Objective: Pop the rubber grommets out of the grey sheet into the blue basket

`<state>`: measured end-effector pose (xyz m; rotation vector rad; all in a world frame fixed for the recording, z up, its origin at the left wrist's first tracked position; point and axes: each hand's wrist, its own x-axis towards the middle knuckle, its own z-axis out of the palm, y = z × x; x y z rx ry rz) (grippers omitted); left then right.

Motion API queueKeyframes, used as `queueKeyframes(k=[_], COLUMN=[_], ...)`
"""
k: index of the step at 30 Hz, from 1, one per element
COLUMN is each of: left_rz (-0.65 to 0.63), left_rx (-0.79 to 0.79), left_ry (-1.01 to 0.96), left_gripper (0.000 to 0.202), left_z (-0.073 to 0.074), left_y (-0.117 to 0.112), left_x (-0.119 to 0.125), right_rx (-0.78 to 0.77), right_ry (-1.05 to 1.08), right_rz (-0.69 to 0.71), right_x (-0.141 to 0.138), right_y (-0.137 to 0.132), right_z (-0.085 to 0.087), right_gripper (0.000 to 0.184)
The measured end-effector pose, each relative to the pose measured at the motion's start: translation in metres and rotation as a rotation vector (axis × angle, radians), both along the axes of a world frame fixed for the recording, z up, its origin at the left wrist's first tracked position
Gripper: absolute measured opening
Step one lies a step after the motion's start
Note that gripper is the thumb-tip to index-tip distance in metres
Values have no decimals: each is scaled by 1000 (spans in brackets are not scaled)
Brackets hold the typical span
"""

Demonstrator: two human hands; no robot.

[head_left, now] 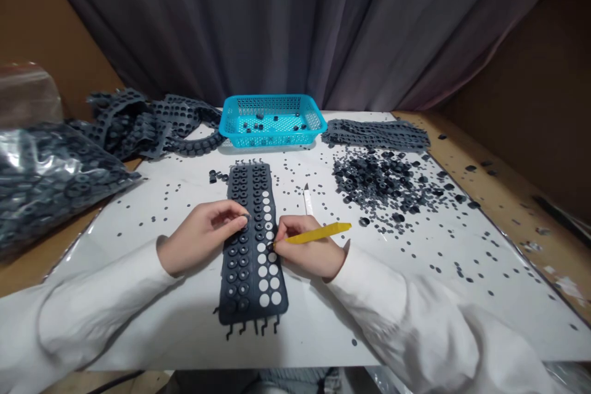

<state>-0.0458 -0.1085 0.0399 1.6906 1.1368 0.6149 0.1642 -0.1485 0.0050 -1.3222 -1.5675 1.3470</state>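
Hands close together on dark rubber sheet [252, 271] at 6 o'clock: right hand [307, 252] grips yellow pick [318, 233], left hand [203, 237] fingertips on sheet. Right-column holes [263, 284] mostly cleared; left-column rings [232, 265] remain.

A loose white long-sleeved top has a softly creased left sleeve [87, 314] at the lower left of the frame and right sleeve [415, 314] at the lower right, ending at the bare hands [201, 239]. Greyish denim [295, 380] shows at bottom centre.

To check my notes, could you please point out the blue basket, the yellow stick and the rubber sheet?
Blue basket [272, 140]: head view, front wall.
Yellow stick [321, 233]: head view, middle of shaft.
Rubber sheet [235, 313]: head view, lower end.
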Motion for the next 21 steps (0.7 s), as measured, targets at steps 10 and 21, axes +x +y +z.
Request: queueKeyframes(k=[10,21], left_rz=[65,118], left_rx=[-667,-752], left_ry=[-508,-541], left_gripper=[45,40], left_z=[-10,-9], left_y=[-3,-6], left_x=[2,3], right_rx=[-31,-16], right_ry=[328,219], right_rz=[-89,-8], right_x=[-2,2], right_y=[-5,-3], right_z=[2,-7], right_gripper=[21,44])
